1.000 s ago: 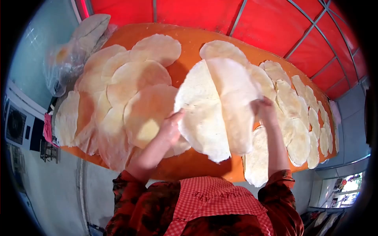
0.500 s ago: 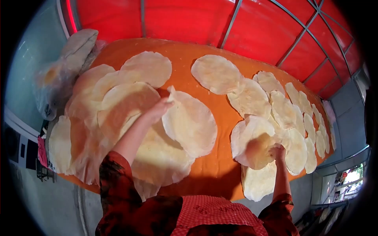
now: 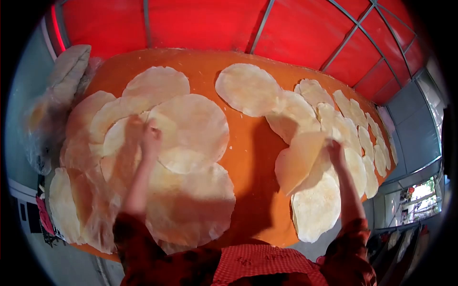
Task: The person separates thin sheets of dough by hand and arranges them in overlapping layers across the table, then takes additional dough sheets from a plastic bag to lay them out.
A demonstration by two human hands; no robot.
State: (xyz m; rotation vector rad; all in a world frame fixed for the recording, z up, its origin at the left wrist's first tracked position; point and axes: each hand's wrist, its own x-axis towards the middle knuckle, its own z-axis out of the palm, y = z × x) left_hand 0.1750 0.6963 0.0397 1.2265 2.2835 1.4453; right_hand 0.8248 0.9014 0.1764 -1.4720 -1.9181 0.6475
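Observation:
My right hand [image 3: 335,150] pinches the edge of a thin round flatbread sheet [image 3: 301,159], which is lifted and partly folded over the right-hand group. Below that hand lies another pale sheet [image 3: 316,207] at the table's front edge. My left hand [image 3: 152,136] is closed, with its fingers curled, at the left edge of a large round sheet [image 3: 198,124]. Whether its fingers still grip that edge is hidden. This sheet lies spread over the overlapping sheets on the left. A broad sheet [image 3: 200,205] lies in front of it, partly in shadow.
An orange cloth [image 3: 243,176] covers the table. Several overlapping sheets [image 3: 355,133] run along the right side, and a single round one [image 3: 248,89] lies at the back. A clear plastic bag [image 3: 40,143] hangs at the left beside a rolled cloth [image 3: 69,66]. Red panels stand behind.
My left hand has moved left, and the sheet it held up now lies flat over the left group. My right hand has raised its sheet, which now folds over. The view has shifted.

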